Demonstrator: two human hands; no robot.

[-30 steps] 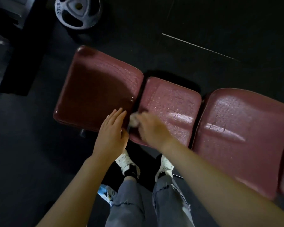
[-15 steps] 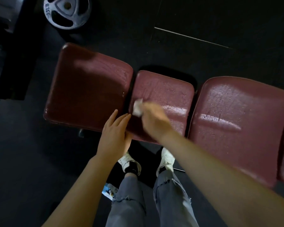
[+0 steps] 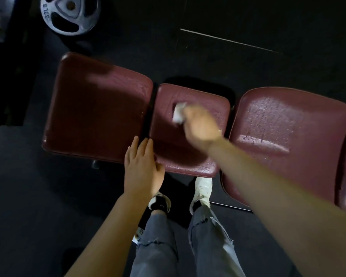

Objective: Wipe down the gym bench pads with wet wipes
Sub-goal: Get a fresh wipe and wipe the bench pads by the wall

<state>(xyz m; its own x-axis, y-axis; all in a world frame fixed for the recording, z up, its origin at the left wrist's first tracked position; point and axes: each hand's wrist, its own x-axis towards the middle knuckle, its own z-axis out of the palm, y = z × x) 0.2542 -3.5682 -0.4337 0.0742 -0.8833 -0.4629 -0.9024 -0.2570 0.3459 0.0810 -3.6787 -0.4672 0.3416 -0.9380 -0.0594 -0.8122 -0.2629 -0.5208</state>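
A dark red gym bench lies across the view in three pads: a left pad (image 3: 96, 112), a small middle pad (image 3: 180, 152) and a large right pad (image 3: 288, 126). My right hand (image 3: 200, 124) holds a crumpled white wet wipe (image 3: 178, 113) against the top of the middle pad; the hand is blurred by motion. My left hand (image 3: 141, 168) rests flat with straight fingers on the near edge, over the gap between the left and middle pads. The right pad shines wet.
A grey weight plate (image 3: 68, 15) lies on the black floor at the back left, next to a dark machine base (image 3: 6, 56). My feet in white shoes (image 3: 202, 188) stand close under the bench's near edge. A small white packet (image 3: 137, 235) lies by my left foot.
My right hand has moved the wipe away from me, from the middle pad's near left edge up toward its far part. My left hand stays at the near edge.
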